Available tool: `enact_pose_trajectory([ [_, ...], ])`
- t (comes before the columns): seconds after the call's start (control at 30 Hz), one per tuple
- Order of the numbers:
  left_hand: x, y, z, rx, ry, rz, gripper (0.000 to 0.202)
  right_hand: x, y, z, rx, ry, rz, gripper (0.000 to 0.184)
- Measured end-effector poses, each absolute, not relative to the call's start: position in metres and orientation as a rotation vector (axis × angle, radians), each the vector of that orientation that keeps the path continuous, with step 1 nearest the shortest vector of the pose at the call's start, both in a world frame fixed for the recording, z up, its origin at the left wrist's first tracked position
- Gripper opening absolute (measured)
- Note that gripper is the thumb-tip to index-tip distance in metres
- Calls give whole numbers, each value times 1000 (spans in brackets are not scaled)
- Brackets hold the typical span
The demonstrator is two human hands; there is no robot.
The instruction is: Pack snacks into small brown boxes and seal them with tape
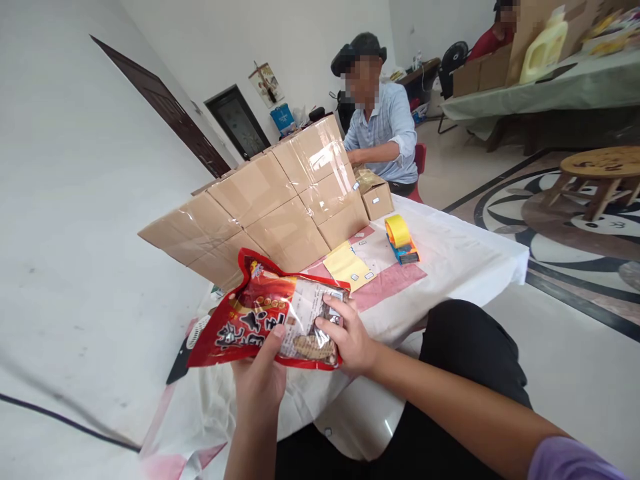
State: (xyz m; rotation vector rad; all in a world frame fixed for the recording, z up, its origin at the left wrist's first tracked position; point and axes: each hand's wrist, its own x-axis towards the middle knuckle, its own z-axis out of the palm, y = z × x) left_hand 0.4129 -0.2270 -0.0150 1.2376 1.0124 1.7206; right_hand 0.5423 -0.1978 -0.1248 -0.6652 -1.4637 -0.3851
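Between my two hands is a red food packet (270, 310) with dark characters and a clear window showing brownish contents. My left hand (265, 370) grips its lower edge, thumb lying over the front. At the packet's right end, my right hand (350, 337) closes on it, with fingers across the front and the thumb hidden. The packet is held above the near edge of the cloth-covered table (400, 300). Just behind it rises a stack of taped cardboard boxes (280, 200). A yellow paper sheet (347, 265) lies close by on the table.
A tape dispenser with yellow tape (399, 233) stands on the table's right part. A small carton (377, 200) sits beside the stack. Across the table sits a person in a light blue shirt (387, 127). A wooden stool (603, 167) stands at the right; a wall is at the left.
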Motion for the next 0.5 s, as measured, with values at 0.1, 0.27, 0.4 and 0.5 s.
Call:
enact_pose_trajectory([
  [0.1, 413, -227, -10, 1293, 1048, 1713, 67, 547, -200, -126, -641, -1536, -327, 55],
  [0.27, 415, -224, -6, 1237, 1025, 1733, 67, 560, -201, -122, -639, -1599, -341, 58],
  [0.4, 413, -215, 1, 1187, 1064, 1816, 58, 563, -204, -115, -638, -1586, -342, 58],
  [0.5, 395, -195, 21, 1183, 1090, 1872, 39, 560, -204, -109, -590, -1569, -301, 58],
])
